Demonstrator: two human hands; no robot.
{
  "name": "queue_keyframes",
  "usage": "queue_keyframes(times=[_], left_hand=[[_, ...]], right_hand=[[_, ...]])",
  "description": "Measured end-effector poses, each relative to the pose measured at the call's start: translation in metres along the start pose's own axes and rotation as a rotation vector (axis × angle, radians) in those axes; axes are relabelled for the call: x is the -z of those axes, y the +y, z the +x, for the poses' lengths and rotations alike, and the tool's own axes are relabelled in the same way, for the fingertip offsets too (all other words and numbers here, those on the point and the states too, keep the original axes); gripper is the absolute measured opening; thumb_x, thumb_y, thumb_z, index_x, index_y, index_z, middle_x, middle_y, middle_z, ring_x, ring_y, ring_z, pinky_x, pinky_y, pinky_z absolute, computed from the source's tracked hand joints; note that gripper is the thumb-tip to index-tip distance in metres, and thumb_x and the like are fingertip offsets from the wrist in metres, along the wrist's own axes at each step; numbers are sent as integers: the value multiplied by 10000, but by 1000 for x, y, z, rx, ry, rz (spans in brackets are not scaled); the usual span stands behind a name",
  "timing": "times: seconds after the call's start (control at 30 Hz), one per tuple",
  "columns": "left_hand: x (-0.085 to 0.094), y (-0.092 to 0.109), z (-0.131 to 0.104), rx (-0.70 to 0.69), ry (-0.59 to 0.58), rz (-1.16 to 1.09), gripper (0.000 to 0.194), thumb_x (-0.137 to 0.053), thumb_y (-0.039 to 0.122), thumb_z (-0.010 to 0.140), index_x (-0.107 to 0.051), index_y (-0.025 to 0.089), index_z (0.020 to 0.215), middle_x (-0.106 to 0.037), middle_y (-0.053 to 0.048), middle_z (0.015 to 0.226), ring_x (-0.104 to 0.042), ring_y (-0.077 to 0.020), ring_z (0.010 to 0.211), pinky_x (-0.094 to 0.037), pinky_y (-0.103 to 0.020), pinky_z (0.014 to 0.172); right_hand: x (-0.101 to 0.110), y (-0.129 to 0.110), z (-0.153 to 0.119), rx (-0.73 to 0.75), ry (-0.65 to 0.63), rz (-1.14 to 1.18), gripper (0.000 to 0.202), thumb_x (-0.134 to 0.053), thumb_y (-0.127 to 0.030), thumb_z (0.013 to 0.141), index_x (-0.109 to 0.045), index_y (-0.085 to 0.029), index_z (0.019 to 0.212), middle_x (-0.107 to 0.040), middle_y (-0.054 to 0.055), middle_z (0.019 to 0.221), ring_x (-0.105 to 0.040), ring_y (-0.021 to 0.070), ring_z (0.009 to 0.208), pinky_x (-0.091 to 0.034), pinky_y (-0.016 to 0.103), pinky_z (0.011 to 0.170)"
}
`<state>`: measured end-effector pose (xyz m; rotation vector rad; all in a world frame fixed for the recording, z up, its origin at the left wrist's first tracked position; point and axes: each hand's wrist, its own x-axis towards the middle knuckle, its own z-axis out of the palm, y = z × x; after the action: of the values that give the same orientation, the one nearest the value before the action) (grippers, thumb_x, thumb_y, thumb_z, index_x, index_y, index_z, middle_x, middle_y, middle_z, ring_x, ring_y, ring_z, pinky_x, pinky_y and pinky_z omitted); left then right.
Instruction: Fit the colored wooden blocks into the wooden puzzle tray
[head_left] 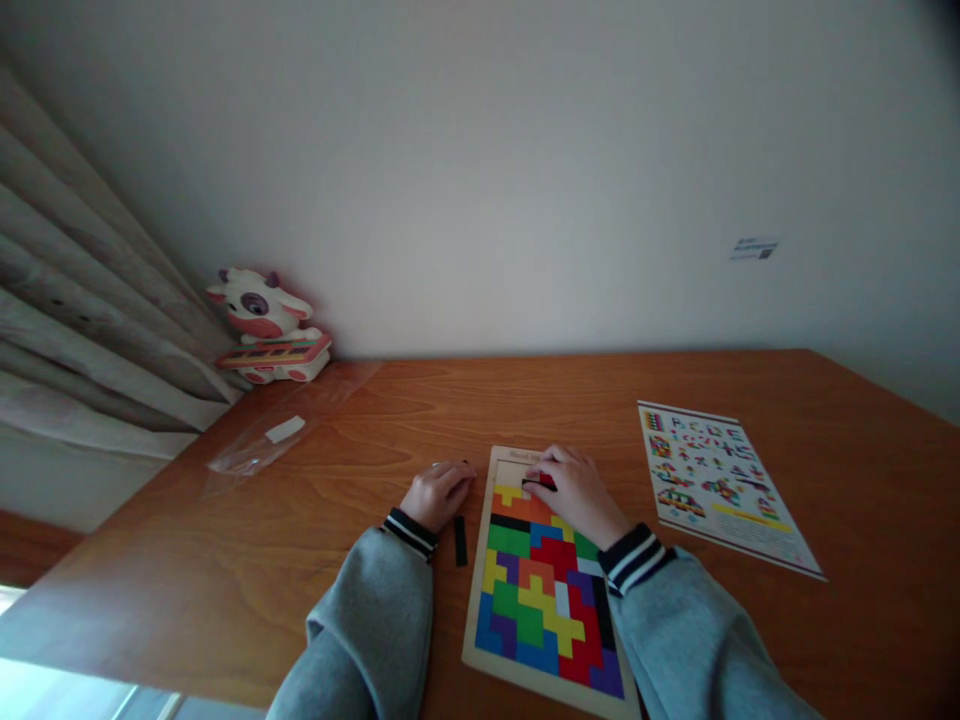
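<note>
A wooden puzzle board [480, 610] lies on the table, filled with colourful block pieces except for a bare part near its top. Over that top part, my right hand [576, 492] has its fingers pinched on a black piece [538, 485], beside a red piece. My left hand [439, 494] rests on the table left of the board, fingers curled together, with a small dark bit at the fingertips that is too small to make out. Just below it, a black bar piece [460, 541] lies on the table.
A printed picture sheet [720, 485] lies right of the board. Clear plastic wrapping [259, 445] with a white label is at the left. A cow toy with a keyboard [274, 328] stands at the back left, near a curtain [90, 300]. The wall borders the table's far edge.
</note>
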<state>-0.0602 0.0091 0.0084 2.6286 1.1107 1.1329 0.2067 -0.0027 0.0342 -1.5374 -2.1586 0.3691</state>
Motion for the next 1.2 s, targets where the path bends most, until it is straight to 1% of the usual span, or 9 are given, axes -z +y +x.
queue_keyframes(times=[0.23,0.4,0.5,0.67,0.77,0.87,0.93,1.07,1.2], left_hand=[[-2,-1,0,13,5,-16,162,-524,181,937,-672,212,995,-731,-49,965,-711,-149,885,-595,-250,813],[-2,-1,0,23,8,-33,166,-521,178,939,-674,208,996,-731,-56,968,-710,-147,900,-590,-255,837],[-2,-1,0,25,7,-40,163,-528,175,937,-674,208,1001,-730,-55,975,-708,-148,900,-588,-255,834],[-6,-4,-2,19,15,-41,152,-540,149,923,-669,204,979,-731,-46,960,-709,-149,880,-590,-256,813],[-7,-5,-3,26,13,-40,156,-538,148,923,-667,206,988,-729,-46,969,-708,-150,886,-589,-259,818],[-7,-5,-2,32,3,-42,155,-538,158,926,-666,209,999,-727,-48,982,-707,-152,892,-587,-261,824],[-7,-5,-2,29,-4,-45,152,-539,163,926,-665,208,997,-727,-50,986,-707,-157,895,-587,-267,824],[-6,-3,0,23,-8,-49,147,-533,168,929,-665,205,982,-729,-50,967,-707,-160,890,-588,-275,821],[-5,-2,0,25,-11,-51,157,-524,177,933,-668,209,986,-729,-51,964,-707,-152,889,-588,-261,819]], right_hand=[[-2,1,10,-49,-64,105,52,-747,-273,747,-721,-228,740,-676,38,880,-616,252,914,-411,397,824],[-4,7,20,-29,-60,253,199,-616,-390,877,-722,-222,888,-737,34,846,-662,178,736,-478,290,667],[-8,4,32,-2,-47,292,251,-571,-411,908,-738,-224,926,-756,51,889,-679,184,774,-496,290,694],[-24,-2,51,50,-79,249,166,-667,-367,843,-756,-232,803,-736,46,813,-668,195,758,-487,301,712],[-29,3,53,25,-68,204,184,-671,-390,837,-744,-222,824,-715,59,841,-659,199,774,-486,312,724],[-24,15,51,-23,-60,168,267,-624,-470,866,-725,-235,943,-701,67,945,-652,204,846,-486,333,785],[-19,23,51,-74,-43,132,385,-643,-546,828,-698,-222,1029,-673,103,1045,-626,247,964,-468,387,860],[-15,35,54,-149,-70,81,577,-694,-670,708,-685,-206,1050,-636,147,1068,-577,327,1033,-431,503,896],[-16,45,57,-122,-127,112,582,-754,-641,657,-685,-220,1053,-635,113,1042,-583,290,1008,-442,464,885]])
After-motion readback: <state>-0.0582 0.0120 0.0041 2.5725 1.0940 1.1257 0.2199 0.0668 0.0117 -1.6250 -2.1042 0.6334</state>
